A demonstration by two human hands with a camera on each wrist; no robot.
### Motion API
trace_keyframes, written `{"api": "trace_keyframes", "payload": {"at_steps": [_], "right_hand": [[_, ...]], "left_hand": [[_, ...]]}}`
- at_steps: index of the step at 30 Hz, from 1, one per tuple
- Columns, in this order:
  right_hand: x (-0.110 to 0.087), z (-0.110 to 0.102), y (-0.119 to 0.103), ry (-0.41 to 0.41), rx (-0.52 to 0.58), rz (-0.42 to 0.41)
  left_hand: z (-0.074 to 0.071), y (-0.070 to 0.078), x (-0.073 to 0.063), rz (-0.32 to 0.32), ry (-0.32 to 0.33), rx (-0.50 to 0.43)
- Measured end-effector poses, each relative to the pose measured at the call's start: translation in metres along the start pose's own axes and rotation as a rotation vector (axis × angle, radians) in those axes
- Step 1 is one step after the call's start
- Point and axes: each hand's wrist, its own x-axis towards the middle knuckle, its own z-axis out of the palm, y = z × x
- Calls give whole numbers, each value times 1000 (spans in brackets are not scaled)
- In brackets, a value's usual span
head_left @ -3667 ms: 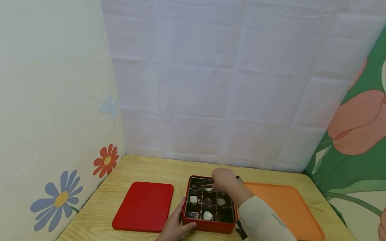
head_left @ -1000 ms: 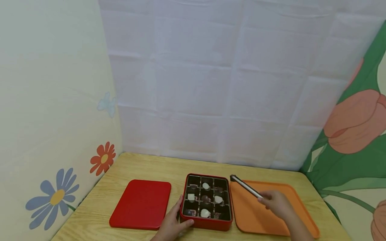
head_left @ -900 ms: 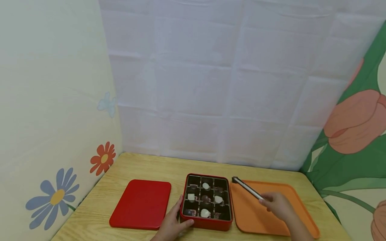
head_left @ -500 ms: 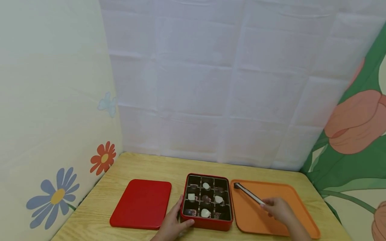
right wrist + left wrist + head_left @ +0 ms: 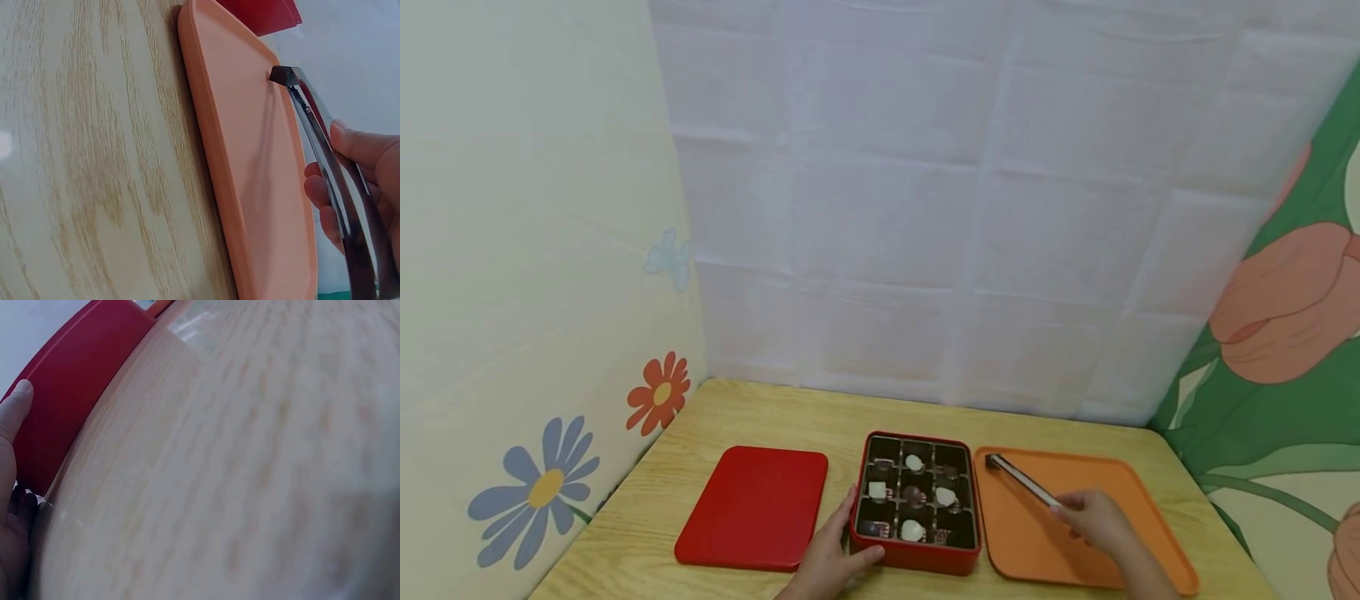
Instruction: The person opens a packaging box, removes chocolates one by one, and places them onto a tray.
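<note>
A red square box (image 5: 917, 557) holds a dark divided insert with white and brown chocolates in its compartments. My left hand (image 5: 831, 557) rests at its front left corner, thumb against the front wall, fingers along the left side. In the left wrist view the thumb lies on the red wall (image 5: 69, 394). My right hand (image 5: 1095, 518) grips metal tongs (image 5: 1028, 482) that slant leftward over the orange tray (image 5: 1067, 560). A small dark piece (image 5: 282, 75) shows at the tongs' tips, close over the tray's far left part. I cannot tell whether it is chocolate.
A flat red lid (image 5: 752, 508) lies on the wooden table (image 5: 820, 410) left of the box. The tray sits right beside the box. A pale cloth wall (image 5: 865, 208) stands behind, with flower-printed cloths on both sides.
The right hand and tongs have moved from over the box to over the orange tray. During the last second the tongs' tips have dropped and shifted slightly right. The left hand stays at the box.
</note>
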Motion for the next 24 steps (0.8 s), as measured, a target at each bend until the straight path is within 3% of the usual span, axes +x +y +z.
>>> {"api": "trace_keyframes", "payload": {"at_steps": [24], "right_hand": [[2,-1,11,53,-92,-50]], "left_hand": [[0,-1,1,-21,-2,-16]]}}
